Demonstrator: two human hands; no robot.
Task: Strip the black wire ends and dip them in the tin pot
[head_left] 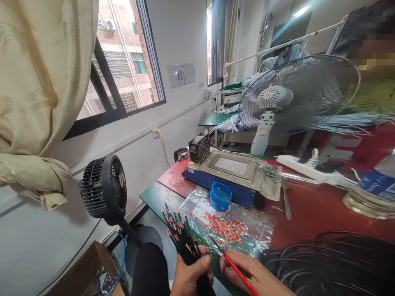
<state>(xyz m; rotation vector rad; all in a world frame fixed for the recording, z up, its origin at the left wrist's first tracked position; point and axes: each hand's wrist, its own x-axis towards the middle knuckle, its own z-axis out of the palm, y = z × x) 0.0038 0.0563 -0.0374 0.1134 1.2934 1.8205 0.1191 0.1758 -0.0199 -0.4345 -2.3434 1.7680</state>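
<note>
At the bottom centre my left hand [191, 273] is wrapped round a bundle of black cables [182, 238] whose upper ends show red and yellow wire tips. To its right, my right hand [247, 271] grips a red-handled tool [237, 271] with a thin dark tip pointing up and left, close to the cables. Beyond both hands lies a clear plastic bag [259, 236] scattered with small red and yellow bits [226, 227]. A round blue container [220, 197] stands at the bag's far edge.
Behind the blue container is a blue soldering pot unit [222, 185] with a small fan [199, 149]. Coiled black cable [333, 263] lies at the right, near a large bottle [376, 193] and a power strip [308, 168]. A large fan and a person in yellow are beyond.
</note>
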